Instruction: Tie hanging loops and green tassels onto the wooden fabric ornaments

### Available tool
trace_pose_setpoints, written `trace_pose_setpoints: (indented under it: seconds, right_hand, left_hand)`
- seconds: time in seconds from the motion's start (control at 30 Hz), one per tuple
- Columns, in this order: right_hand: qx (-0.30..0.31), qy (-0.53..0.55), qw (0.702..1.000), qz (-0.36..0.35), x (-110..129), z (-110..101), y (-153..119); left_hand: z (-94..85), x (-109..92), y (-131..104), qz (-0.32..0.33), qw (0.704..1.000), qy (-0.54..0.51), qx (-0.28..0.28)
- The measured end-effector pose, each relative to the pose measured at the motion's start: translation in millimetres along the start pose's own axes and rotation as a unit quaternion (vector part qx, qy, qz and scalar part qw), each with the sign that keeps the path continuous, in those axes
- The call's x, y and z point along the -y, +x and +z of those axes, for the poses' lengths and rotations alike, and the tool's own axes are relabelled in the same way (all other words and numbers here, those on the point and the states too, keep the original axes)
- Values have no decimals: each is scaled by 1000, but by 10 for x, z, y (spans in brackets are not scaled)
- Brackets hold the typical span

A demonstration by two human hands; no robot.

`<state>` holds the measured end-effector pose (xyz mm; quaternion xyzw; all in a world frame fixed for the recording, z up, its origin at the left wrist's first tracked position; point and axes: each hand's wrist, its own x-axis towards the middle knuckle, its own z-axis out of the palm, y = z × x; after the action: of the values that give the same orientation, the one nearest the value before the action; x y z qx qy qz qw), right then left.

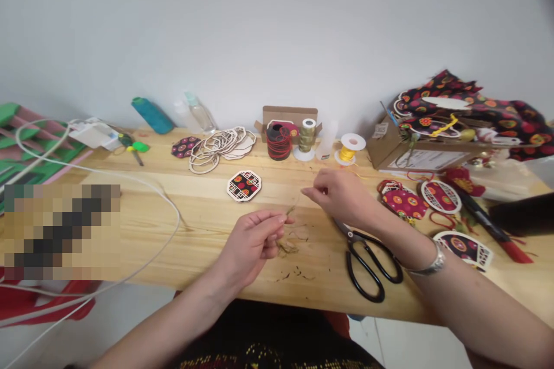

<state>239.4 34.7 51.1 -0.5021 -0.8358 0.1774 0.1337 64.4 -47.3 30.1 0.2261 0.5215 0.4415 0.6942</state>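
Observation:
My left hand is closed in a pinch on a thin green cord, whose loose loops hang below the fingers. A fine strand rises from that pinch toward my right hand, which is closed at the upper right; what its fingers grip is too small to make out. Black-handled scissors lie under my right wrist, their blades partly hidden. Beyond my left hand, an octagonal patterned ornament lies flat. Dark thread scraps are scattered near the table edge.
Behind stand a red-black cord spool, a green ribbon spool and a yellow thread spool. Wooden frames lie back left. A cardboard box with patterned cloth is at right. A white cable curves across the left.

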Motion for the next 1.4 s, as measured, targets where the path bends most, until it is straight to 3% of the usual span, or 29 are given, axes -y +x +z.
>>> trace_pose_setpoints:
  seconds: [0.13, 0.33, 0.57, 0.77, 0.83, 1.0, 1.13, 1.4]
  right_hand:
    - [-35, 13, 999, 11, -9, -16, -157]
    - [-108, 169, 979, -31, 219, 97, -346]
    - [-22, 412, 909, -51, 439, 441, -521]
    - [-23, 452, 892, 8, 578, 585, -628]
    - [-6, 489, 871, 51, 610, 604, -641]
    - [-1, 607, 785, 122, 666, 665, -622]
    - [-31, 585, 799, 136, 694, 686, -592]
    - [-87, 455, 883, 82, 678, 703, -591]
  left_hand:
    - [-17, -2, -14, -10, 1000, 2, 11]
    - [-103, 9, -89, -16, 999, 5, 43]
    - [-280, 18, -130, -37, 997, 7, 70]
    - [-413, 12, -200, -36, 996, 22, 81]
    - [-444, 24, -216, -31, 996, 28, 83]
    - [-462, 50, -239, -26, 993, 42, 108]
    - [-448, 56, -235, -21, 990, 63, 123]
    - [-445, 104, -184, -45, 986, 89, 136]
